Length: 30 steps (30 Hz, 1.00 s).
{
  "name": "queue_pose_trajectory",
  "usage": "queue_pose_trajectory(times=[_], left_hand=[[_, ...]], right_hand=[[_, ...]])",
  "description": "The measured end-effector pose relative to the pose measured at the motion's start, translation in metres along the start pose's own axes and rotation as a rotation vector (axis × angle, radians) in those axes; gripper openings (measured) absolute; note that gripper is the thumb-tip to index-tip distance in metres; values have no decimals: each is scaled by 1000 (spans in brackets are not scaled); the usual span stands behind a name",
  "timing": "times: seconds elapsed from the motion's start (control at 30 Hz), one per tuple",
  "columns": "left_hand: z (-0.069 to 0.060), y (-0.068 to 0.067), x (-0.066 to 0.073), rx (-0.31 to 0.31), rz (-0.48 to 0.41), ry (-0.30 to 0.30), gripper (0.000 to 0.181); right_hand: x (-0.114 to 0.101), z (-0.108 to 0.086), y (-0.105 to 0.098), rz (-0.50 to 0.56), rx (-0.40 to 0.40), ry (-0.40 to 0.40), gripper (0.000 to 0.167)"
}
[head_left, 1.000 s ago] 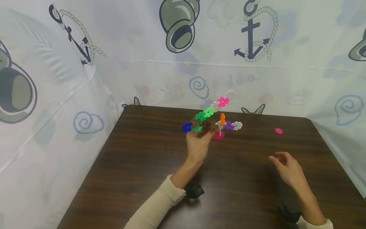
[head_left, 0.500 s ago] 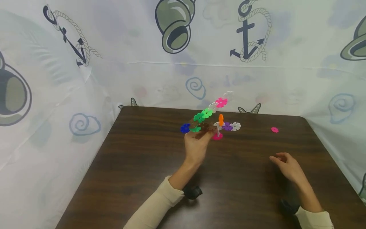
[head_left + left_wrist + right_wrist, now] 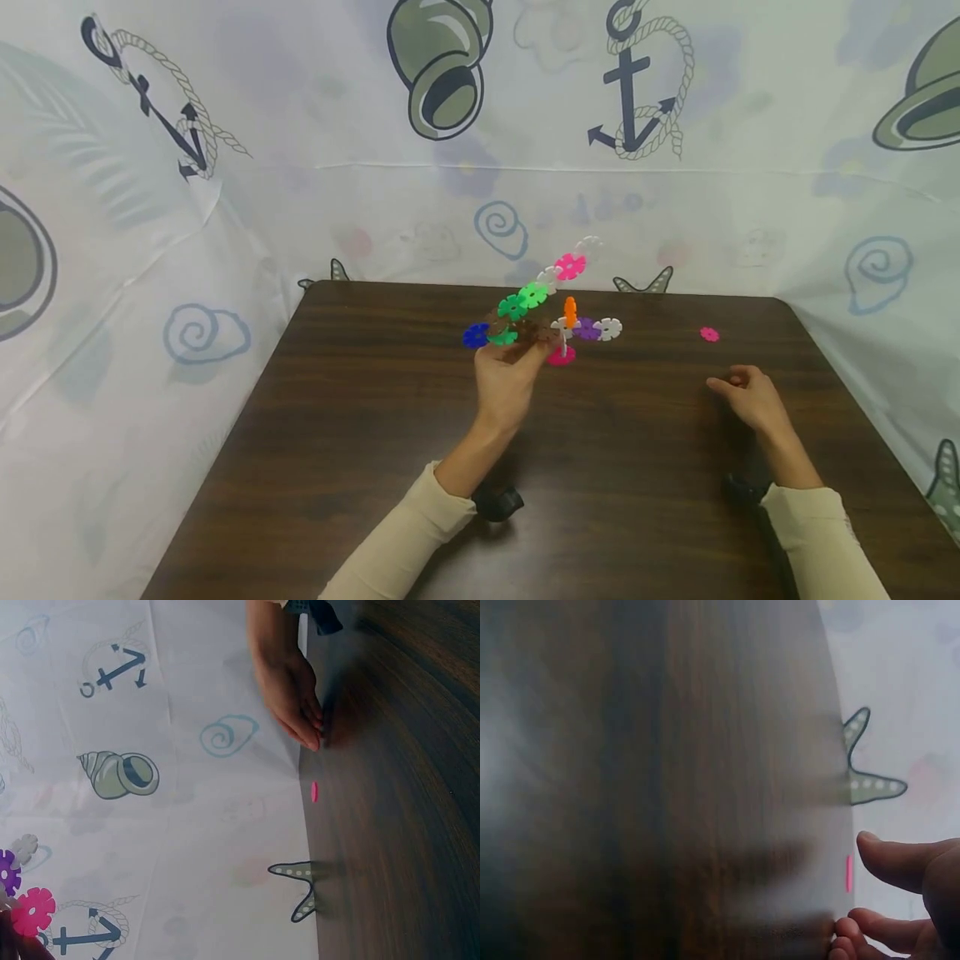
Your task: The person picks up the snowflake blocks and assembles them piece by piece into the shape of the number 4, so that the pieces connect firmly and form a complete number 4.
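Observation:
Above the table, my left hand [image 3: 506,387] pinches a structure of joined plastic snowflake discs by its brown part. Its pieces include a blue disc [image 3: 476,336], green discs [image 3: 533,295], a purple disc [image 3: 587,329], an upright orange disc [image 3: 571,312], white discs and pink ones. A loose pink disc [image 3: 709,334] lies flat near the back right of the table. Just in front of it, apart from it, is my right hand [image 3: 752,400], holding nothing. In the right wrist view, thumb and fingers are spread apart, with the pink disc [image 3: 849,874] beyond them.
The dark wood table [image 3: 360,417] has rounded back corners. A printed white curtain [image 3: 337,100] hangs right behind it and along both sides. Dark wrist straps [image 3: 498,504] sit under the forearms.
My right hand has moved forward, closer to the loose pink disc. My left hand keeps its grip on the disc structure. The head view has turned slightly right.

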<state>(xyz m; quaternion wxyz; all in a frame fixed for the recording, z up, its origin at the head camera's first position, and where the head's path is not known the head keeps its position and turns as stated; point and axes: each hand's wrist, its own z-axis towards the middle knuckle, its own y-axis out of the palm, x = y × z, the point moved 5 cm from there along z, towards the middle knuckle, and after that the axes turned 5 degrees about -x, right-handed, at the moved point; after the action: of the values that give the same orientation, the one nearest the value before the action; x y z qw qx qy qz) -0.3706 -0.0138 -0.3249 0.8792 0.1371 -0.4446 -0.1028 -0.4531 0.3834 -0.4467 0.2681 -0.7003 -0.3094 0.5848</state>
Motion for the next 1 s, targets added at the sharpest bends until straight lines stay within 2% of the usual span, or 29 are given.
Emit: queue_pose_trajectory(times=[0.2, 0.57, 0.77, 1.0], left_hand=[[1, 0, 0, -5, 8, 1, 20], [3, -3, -1, 9, 32, -11, 16], [4, -6, 2, 29, 39, -11, 15], [3, -7, 1, 17, -23, -24, 16]], right_hand=[[3, 14, -6, 11, 47, 11, 77], [2, 51, -14, -56, 126, -21, 73], [-4, 68, -18, -73, 125, -29, 74], [-6, 81, -22, -128, 126, -52, 75]])
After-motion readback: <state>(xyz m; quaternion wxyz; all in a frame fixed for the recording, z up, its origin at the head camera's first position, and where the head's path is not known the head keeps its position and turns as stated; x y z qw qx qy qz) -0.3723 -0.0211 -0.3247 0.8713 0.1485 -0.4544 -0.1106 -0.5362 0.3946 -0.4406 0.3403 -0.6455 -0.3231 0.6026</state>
